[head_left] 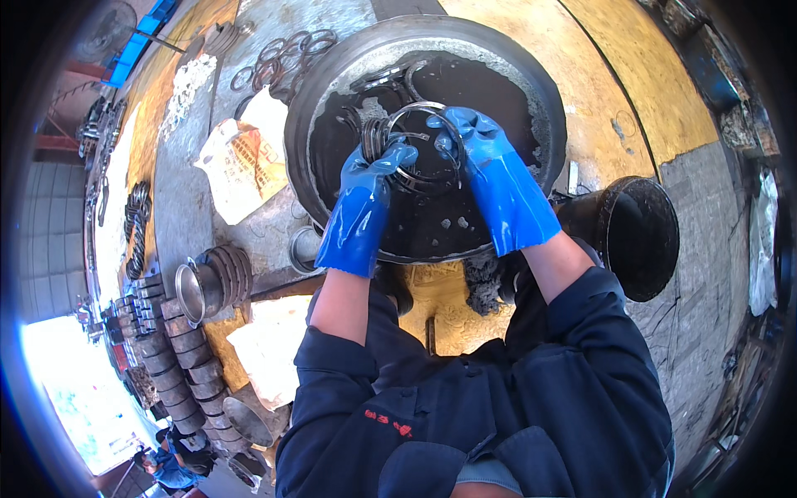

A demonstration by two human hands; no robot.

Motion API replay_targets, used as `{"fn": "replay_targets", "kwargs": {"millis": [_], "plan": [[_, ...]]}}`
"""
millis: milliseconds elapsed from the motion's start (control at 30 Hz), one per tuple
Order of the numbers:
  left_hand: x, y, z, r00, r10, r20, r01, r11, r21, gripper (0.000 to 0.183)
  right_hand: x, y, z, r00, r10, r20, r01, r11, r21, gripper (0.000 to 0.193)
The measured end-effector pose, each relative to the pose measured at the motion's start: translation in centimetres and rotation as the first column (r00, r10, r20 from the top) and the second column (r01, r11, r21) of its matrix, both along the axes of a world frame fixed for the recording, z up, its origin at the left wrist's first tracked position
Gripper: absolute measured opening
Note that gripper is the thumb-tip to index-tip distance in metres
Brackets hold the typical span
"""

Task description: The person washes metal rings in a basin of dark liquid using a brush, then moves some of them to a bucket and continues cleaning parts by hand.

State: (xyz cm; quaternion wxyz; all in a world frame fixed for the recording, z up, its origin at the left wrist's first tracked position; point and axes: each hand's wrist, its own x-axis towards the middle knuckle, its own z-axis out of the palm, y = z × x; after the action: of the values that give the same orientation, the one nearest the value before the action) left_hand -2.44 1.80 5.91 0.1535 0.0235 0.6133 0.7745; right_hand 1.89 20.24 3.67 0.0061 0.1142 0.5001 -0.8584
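Both hands wear blue rubber gloves and are over a wide round basin (pixel 550 104) of dark liquid. My left hand (pixel 365 178) is closed around a bunch of dark, wet metal rings (pixel 374 139). My right hand (pixel 480 143) grips a thin metal ring (pixel 422 106) by its right side, with the fingers curled over it. The ring's left side overlaps the bunch, so I cannot tell whether it is apart from them. More rings (pixel 378 80) lie inside the basin toward its far left, partly in the liquid.
Left of the basin lie a white sack (pixel 237 162) and a pile of dark rings (pixel 290 56). A black bucket (pixel 647 236) stands close on the right. Stacked metal cylinders (pixel 195 353) and round metal pans (pixel 199 290) are at the lower left. Another person (pixel 173 467) is farther off there.
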Motion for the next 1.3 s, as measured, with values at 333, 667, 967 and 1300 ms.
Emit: {"fn": "replay_targets", "kwargs": {"millis": [333, 667, 967, 1300], "plan": [[-0.6, -0.2, -1.3, 0.977, -0.010, 0.212, -0.048, 0.963, 0.265, 0.026, 0.2, 0.5, 0.3, 0.999, -0.041, 0.017, 0.041, 0.999, -0.033, 0.021], [-2.5, -2.5, -4.3, 0.967, -0.140, 0.211, 0.040, 0.907, 0.420, 0.026, -0.4, 1.8, 1.3, 0.989, -0.143, 0.043, 0.147, 0.984, -0.105, 0.022], [-4.3, -3.1, -4.0, 0.839, -0.542, -0.052, 0.318, 0.409, 0.855, 0.032, -1.8, 2.6, 1.4, 0.956, -0.128, 0.264, 0.152, 0.986, -0.073, 0.022], [-3.2, -3.3, -3.7, 0.867, -0.494, -0.059, 0.305, 0.434, 0.848, 0.035, -0.9, 0.0, -0.9, 0.944, 0.153, 0.292, -0.236, 0.931, 0.277, 0.038]]}}
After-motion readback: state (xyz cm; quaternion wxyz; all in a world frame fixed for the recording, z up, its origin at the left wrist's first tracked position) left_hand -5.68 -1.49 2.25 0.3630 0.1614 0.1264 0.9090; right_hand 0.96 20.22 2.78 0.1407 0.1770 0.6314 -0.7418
